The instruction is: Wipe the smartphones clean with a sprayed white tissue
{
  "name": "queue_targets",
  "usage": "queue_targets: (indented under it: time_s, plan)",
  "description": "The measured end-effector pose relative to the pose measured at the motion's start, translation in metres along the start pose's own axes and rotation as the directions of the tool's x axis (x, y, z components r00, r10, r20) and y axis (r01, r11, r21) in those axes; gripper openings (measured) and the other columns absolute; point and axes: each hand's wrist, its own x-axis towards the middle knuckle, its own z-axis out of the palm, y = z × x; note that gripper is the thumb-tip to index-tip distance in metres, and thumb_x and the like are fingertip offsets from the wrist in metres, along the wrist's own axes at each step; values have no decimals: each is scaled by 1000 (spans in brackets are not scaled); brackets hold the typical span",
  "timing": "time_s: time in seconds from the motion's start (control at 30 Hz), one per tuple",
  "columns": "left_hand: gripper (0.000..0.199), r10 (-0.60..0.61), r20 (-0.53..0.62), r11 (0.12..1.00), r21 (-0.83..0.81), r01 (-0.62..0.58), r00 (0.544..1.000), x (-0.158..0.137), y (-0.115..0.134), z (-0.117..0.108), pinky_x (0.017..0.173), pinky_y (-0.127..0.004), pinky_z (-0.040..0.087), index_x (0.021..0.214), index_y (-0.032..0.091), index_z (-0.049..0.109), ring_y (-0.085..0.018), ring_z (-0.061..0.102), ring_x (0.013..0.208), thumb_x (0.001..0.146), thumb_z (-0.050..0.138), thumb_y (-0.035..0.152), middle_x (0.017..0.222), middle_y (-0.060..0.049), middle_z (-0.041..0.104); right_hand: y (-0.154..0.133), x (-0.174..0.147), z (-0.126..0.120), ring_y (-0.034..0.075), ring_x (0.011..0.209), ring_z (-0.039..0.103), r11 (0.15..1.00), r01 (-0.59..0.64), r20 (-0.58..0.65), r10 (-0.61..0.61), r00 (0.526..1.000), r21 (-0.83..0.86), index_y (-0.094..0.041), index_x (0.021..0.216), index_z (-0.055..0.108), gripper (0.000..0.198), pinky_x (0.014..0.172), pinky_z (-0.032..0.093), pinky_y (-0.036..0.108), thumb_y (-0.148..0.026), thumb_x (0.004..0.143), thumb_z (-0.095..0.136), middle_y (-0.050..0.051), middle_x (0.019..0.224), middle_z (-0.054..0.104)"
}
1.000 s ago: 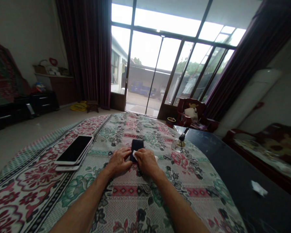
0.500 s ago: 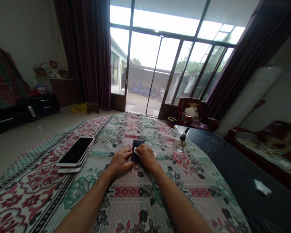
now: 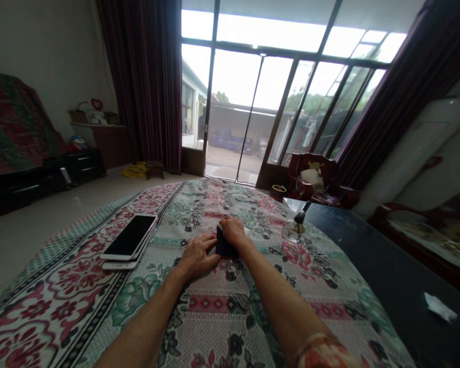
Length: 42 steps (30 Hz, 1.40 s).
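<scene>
A dark, flat, rectangular thing like a phone lies on the patterned tablecloth in front of me. My left hand rests beside it, fingers spread, with thumb and fingertips touching its left edge. Over its upper right part, my right hand is closed on a white tissue, which shows at both sides of the fingers. Part of the dark thing is hidden under this hand. To the left, a white-framed phone with a black screen lies on top of another white phone.
A clear glass jar with a black-handled brush in it stands at the right. Beyond the cloth is a dark tabletop bearing a crumpled white tissue. Farther back are a wooden chair and glass doors.
My right hand has slid up toward the far end of the dark thing with the tissue, baring more of its near part. My left hand stays at its edge. The view has shifted slightly.
</scene>
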Motion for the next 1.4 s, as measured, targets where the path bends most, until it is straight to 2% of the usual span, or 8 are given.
queue_targets:
  time_s: [0.13, 0.47, 0.67, 0.83, 1.07, 1.4]
  plan:
    - [44, -9, 5, 1000, 4, 9, 1000, 0, -1, 1, 104, -40, 37, 115, 23, 67, -26, 53, 119, 71, 66, 28, 130, -7, 60, 0, -7, 3, 22, 97, 51, 999, 48, -16, -48, 999, 2, -22, 103, 66, 28, 77, 36, 30, -14, 86, 45, 7, 114, 60]
    - [43, -6, 2, 1000, -18, 6, 1000, 0, -1, 0, 105, -39, 37, 114, 24, 68, -26, 53, 120, 71, 67, 29, 129, -6, 60, 8, -45, 4, 19, 93, 48, 971, 230, -61, -227, 972, 60, -24, 108, 63, 30, 86, 31, 29, -15, 91, 40, 4, 108, 59]
    - [44, -16, -3, 999, -31, 16, 1000, 0, -2, 1, 104, -39, 38, 114, 26, 68, -26, 54, 118, 70, 67, 27, 128, -4, 61, 6, -71, -2, 19, 95, 47, 964, 253, -58, -249, 967, 85, -26, 117, 59, 32, 84, 32, 28, -15, 91, 43, 4, 108, 58]
    - [45, -31, -7, 999, -18, 31, 999, -1, -1, 2, 105, -40, 37, 115, 25, 67, -26, 52, 120, 70, 68, 28, 129, -6, 61, 0, -84, -5, 19, 94, 46, 959, 265, -76, -258, 963, 102, -25, 110, 61, 26, 85, 32, 29, -18, 91, 44, 5, 105, 58]
    - [44, -34, 26, 999, -20, 34, 999, 0, 0, -1, 105, -42, 36, 115, 26, 66, -26, 51, 122, 71, 66, 27, 130, -5, 59, -6, -87, -3, 19, 94, 46, 968, 226, -83, -218, 972, 108, -23, 104, 62, 20, 83, 33, 30, -18, 90, 48, 5, 105, 59]
    - [42, 17, 11, 999, -33, -17, 1000, 1, -8, 3, 105, -43, 39, 113, 23, 69, -28, 52, 121, 72, 65, 29, 129, -8, 60, -4, -87, -2, 20, 94, 48, 965, 245, -107, -236, 966, 89, -22, 105, 63, 19, 81, 35, 31, -23, 89, 53, 6, 104, 59]
